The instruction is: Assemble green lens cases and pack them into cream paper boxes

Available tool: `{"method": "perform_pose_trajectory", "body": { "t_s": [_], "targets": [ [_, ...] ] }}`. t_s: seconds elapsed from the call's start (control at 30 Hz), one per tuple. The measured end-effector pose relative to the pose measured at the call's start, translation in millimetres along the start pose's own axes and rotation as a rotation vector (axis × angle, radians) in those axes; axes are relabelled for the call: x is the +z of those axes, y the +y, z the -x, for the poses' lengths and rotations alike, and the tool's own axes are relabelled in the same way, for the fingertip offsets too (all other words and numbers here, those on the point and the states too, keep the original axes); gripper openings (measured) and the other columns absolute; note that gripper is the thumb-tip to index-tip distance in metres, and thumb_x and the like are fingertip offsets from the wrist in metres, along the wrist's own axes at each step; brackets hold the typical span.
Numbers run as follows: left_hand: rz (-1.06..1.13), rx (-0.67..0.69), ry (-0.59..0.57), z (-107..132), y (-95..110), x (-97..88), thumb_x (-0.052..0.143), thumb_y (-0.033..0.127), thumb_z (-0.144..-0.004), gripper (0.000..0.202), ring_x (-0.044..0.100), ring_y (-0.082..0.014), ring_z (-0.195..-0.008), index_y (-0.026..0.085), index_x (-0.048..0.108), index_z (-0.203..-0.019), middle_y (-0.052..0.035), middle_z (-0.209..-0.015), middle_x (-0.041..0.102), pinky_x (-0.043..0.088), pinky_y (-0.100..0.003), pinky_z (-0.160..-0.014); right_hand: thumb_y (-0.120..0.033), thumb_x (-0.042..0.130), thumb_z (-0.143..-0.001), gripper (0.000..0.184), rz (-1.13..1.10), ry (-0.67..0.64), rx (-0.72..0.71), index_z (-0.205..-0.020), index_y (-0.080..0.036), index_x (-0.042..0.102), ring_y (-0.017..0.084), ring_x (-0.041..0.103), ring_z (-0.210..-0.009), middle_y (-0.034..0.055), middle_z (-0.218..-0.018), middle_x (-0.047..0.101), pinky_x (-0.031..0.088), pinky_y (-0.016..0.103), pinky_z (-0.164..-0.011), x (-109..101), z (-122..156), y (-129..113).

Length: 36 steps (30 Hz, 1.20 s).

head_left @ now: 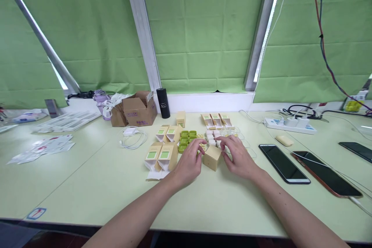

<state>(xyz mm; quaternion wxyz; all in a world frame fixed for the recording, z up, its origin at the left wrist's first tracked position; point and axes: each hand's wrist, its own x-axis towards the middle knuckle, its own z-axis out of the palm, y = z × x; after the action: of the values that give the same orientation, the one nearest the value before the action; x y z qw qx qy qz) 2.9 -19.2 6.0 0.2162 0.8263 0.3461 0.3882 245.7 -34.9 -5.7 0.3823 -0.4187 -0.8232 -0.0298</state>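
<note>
Small kraft box (pixel 212 157) sits on the table (pixel 116 201), right between the person's two hands. Plain tan card, roughly cube-shaped, corner turned toward the person. Top panel looks flat and closed, edges crisp, no label on the faces I can see; a small mark on the front side is too tiny to make out.

Left hand (pixel 189 164) is at the box's left edge, fingers bent, thumb and forefinger apart. Right hand (pixel 238 158) is at the right edge, fingers curled, fingertips at the box's upper right side. Grip: box is bracketed by both hands, but can't tell from here if either one is actually clamped on it.

Around it: front pair of boxes (pixel 164 155) left of the left hand, same tan card, flaps open, green square labels, white insides. Another open pair (pixel 173 133) just behind those. Green cups (pixel 184 140) in rows beyond the left hand, white pieces (pixel 211 137) just behind the box. Three open boxes (pixel 216 121) stand side by side farther back. Two phones (pixel 285 164) lie right of the right forearm.
</note>
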Motion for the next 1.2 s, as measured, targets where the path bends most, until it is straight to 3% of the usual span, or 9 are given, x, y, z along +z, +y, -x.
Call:
{"method": "perform_pose_trajectory", "body": {
  "t_s": [0.27,0.53,0.83,1.0,1.2],
  "targets": [
    [-0.119,-0.066,-0.021,0,-11,3.7,0.051,0.010,-0.100,0.038,0.064,-0.0261,-0.111,0.025,0.054,-0.135,-0.0072,-0.115,0.068,0.052,-0.046,-0.101,-0.008,0.055,-0.091,0.044,0.035,0.079,-0.007,-0.132,-0.023,0.054,0.029,0.058,-0.093,0.0064,-0.095,0.066,0.044,0.044,-0.082,-1,0,1],
    [-0.166,-0.045,-0.024,0,-7,-0.5,0.062,0.010,-0.092,0.049,0.060,-0.0302,-0.121,0.028,0.056,-0.137,-0.0084,-0.126,0.067,0.045,-0.055,-0.113,-0.007,0.052,-0.091,0.046,0.020,0.061,-0.016,-0.134,-0.023,0.052,0.029,0.060,-0.092,0.0065,-0.095,0.070,0.044,0.046,-0.083,-1,0,-1],
    [-0.103,-0.110,-0.085,4,3,-5.4,0.074,0.020,-0.085,0.059,0.052,-0.0351,-0.128,0.028,0.055,-0.141,-0.0130,-0.135,0.061,0.047,-0.055,-0.108,-0.006,0.052,-0.089,0.051,0.002,0.035,-0.026,-0.136,-0.025,0.052,0.030,0.062,-0.097,0.0059,-0.101,0.073,0.045,0.046,-0.085,1,0,1],
    [-0.187,-0.111,-0.105,1,5,-4.7,0.085,0.035,-0.079,0.064,0.043,-0.0405,-0.135,0.028,0.056,-0.136,-0.0136,-0.134,0.060,0.039,-0.063,-0.112,-0.007,0.052,-0.089,0.046,0.018,0.093,-0.002,-0.131,-0.026,0.055,0.030,0.063,-0.098,0.0060,-0.100,0.072,0.046,0.046,-0.085,2,0,1],
    [-0.213,-0.108,-0.054,1,0,9.0,0.089,0.043,-0.078,0.054,0.047,-0.0376,-0.128,0.026,0.061,-0.121,-0.0112,-0.127,0.063,0.041,-0.057,-0.108,-0.008,0.053,-0.089,0.044,0.028,0.150,0.003,-0.130,-0.025,0.056,0.029,0.062,-0.094,0.0058,-0.099,0.071,0.047,0.044,-0.082,4,-1,0]
  ]
}}
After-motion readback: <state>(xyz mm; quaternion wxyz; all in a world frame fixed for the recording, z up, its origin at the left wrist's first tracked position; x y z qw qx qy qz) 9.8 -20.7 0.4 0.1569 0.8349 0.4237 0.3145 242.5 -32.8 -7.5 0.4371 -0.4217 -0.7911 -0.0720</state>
